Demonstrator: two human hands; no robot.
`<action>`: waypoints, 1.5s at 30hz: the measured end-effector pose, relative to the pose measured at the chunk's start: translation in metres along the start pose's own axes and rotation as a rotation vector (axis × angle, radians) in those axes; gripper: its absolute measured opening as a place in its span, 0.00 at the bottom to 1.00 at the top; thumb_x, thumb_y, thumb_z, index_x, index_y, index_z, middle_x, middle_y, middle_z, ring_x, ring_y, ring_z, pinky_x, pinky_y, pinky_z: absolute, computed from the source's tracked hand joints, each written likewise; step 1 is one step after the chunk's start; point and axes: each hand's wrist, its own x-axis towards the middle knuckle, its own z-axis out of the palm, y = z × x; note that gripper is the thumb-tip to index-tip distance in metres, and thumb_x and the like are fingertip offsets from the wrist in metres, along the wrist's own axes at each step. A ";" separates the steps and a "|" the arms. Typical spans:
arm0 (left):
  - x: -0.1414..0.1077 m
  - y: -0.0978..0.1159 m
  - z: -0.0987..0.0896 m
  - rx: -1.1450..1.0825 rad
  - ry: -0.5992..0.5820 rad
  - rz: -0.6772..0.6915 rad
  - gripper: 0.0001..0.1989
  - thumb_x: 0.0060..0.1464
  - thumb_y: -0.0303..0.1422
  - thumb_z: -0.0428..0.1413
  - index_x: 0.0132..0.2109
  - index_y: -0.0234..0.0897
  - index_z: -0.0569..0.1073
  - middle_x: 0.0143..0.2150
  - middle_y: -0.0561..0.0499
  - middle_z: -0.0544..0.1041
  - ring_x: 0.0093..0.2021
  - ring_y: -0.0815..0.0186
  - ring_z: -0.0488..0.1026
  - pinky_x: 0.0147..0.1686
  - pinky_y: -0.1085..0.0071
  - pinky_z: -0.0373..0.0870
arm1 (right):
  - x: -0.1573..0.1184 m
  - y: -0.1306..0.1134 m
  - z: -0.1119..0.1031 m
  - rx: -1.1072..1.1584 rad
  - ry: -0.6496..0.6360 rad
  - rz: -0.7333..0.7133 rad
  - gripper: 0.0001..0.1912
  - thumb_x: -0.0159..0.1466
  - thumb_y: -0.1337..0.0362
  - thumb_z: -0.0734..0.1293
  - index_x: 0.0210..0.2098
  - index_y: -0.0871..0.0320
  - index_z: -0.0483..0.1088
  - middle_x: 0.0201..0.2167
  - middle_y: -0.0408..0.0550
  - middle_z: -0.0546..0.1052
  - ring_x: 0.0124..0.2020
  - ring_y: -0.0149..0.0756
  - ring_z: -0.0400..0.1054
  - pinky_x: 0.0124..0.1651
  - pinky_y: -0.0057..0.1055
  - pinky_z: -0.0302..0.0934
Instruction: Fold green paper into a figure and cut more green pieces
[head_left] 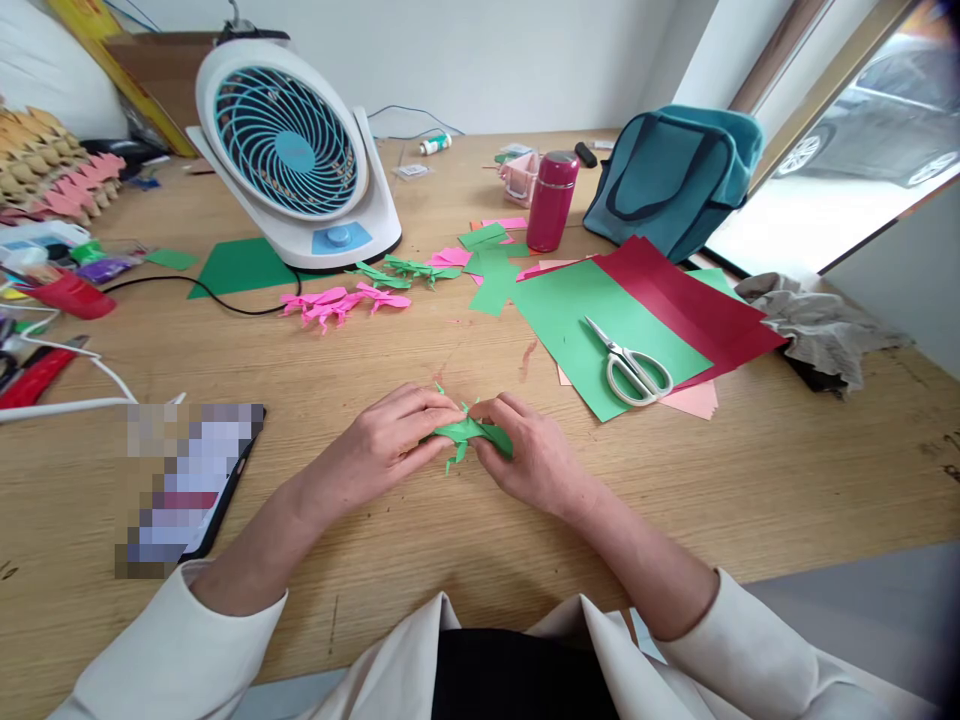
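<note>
- Cream sleeves [750, 650] and a black top [517, 675] are seen along the bottom edge of the frame, with both forearms stretched toward the centre.
- One green paper figure [466, 430] is held over the wooden surface [390, 560], a little below the centre of the frame; thin folded points are left sticking out of it. Whether the surface is touched by it cannot be told.
- Its left end is pinched between the thumb and fingers of the left hand [394, 435].
- Its right part is gripped between the thumb and curled fingers of the right hand [534, 448]; both hands are kept close together.
- At lower left, a phone [229, 490] is laid flat, its screen blurred.
- Right of centre, white-handled scissors [628, 368] are rested on a light green sheet [559, 310], which is overlapped with red sheets [697, 290].
- Above the hands, pink paper figures [322, 303] and green paper figures [409, 270] are grouped near small green paper pieces [491, 280].
- At upper left, a white fan [296, 150] is placed behind them.
- At upper right, a magenta flask [553, 200] is stood upright between a pink basket [519, 180] and a teal bag [667, 180].
</note>
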 end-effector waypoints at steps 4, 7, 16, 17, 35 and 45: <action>0.000 0.000 0.002 0.043 0.025 -0.002 0.11 0.64 0.27 0.53 0.51 0.39 0.73 0.48 0.47 0.76 0.48 0.62 0.73 0.49 0.63 0.71 | 0.000 0.000 -0.001 0.035 0.022 -0.009 0.11 0.66 0.65 0.64 0.48 0.54 0.65 0.42 0.47 0.74 0.42 0.39 0.72 0.43 0.32 0.64; 0.000 -0.001 0.002 0.051 0.032 -0.003 0.11 0.64 0.27 0.53 0.51 0.39 0.74 0.48 0.47 0.76 0.48 0.62 0.73 0.50 0.63 0.72 | -0.001 0.000 -0.004 0.023 0.003 -0.021 0.09 0.68 0.64 0.63 0.48 0.54 0.66 0.43 0.48 0.75 0.41 0.38 0.73 0.42 0.32 0.64; -0.001 -0.002 0.002 0.061 0.052 0.008 0.11 0.64 0.27 0.52 0.51 0.39 0.74 0.49 0.46 0.77 0.49 0.62 0.74 0.50 0.62 0.72 | -0.001 0.002 -0.004 0.028 0.001 -0.051 0.12 0.69 0.63 0.63 0.52 0.53 0.66 0.43 0.48 0.75 0.42 0.37 0.73 0.43 0.31 0.64; -0.001 -0.002 0.003 0.063 0.059 0.014 0.11 0.64 0.27 0.53 0.51 0.39 0.74 0.49 0.46 0.77 0.49 0.62 0.74 0.50 0.63 0.73 | -0.001 0.003 -0.004 0.048 0.004 -0.052 0.12 0.69 0.64 0.63 0.51 0.53 0.67 0.43 0.48 0.75 0.42 0.37 0.73 0.43 0.31 0.64; -0.003 -0.006 0.003 0.030 0.061 0.036 0.14 0.62 0.25 0.54 0.54 0.39 0.73 0.50 0.46 0.77 0.50 0.62 0.74 0.51 0.63 0.73 | 0.000 0.004 -0.007 0.163 0.017 -0.059 0.08 0.67 0.65 0.64 0.47 0.54 0.69 0.42 0.47 0.75 0.42 0.37 0.72 0.44 0.31 0.64; -0.004 -0.005 0.004 0.005 0.027 0.022 0.13 0.63 0.25 0.54 0.53 0.39 0.73 0.50 0.46 0.76 0.51 0.63 0.74 0.52 0.65 0.72 | -0.001 0.002 -0.005 0.090 -0.016 -0.039 0.08 0.68 0.64 0.63 0.47 0.54 0.69 0.41 0.47 0.75 0.40 0.36 0.72 0.43 0.31 0.63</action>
